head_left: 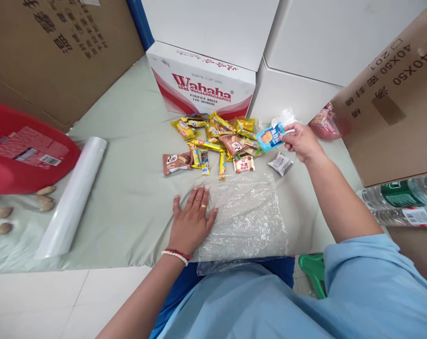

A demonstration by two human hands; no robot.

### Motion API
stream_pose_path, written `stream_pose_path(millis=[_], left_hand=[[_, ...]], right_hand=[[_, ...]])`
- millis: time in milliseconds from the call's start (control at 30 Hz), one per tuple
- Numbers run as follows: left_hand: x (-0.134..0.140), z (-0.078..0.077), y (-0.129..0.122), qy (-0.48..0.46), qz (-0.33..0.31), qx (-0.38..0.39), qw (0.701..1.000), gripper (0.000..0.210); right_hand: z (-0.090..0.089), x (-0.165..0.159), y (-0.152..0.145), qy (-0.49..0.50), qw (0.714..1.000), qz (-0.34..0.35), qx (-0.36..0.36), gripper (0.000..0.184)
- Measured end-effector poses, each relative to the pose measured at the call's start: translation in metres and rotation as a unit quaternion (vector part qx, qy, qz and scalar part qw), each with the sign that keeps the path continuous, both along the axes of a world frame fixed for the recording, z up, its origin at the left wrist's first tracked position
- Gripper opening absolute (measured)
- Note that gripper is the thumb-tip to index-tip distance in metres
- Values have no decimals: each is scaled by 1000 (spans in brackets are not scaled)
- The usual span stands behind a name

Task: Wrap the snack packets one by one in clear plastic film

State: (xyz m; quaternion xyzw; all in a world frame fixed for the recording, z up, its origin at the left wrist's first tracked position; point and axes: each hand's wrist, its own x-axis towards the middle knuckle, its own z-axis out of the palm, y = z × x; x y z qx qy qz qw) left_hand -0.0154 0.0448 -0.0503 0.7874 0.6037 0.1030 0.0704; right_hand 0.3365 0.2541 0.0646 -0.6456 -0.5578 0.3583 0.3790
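My right hand (301, 141) pinches a blue snack packet (270, 136) with a picture of a biscuit on it, raised at the right edge of a pile of wrapped snacks (217, 129). Flat on the table, my left hand (192, 219) has its fingers stretched out and partly rests on a clear plastic sheet or bag (245, 216). Most snacks have yellow wrappers. Brown packets (177, 163) and a cream-and-red packet (243, 164) lie among them. A small grey-white packet (280, 163) is apart from the pile, below my right hand.
A Wahaha water carton (206, 84) stands behind the snacks. To the left are a white plastic roll (72, 197), a red container (26, 146) and several brown lumps (3, 221). Cardboard boxes (390, 103) and water bottles (404, 193) stand or lie right; a green stool (314, 273) is below.
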Motion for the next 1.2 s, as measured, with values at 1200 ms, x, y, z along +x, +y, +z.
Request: stream_pose_path(millis=[1200], left_hand=[[0,-3,-2,-20,1,-1,1000,64]], right_hand=[[-42,-102,17,-442,844,257,163,35]])
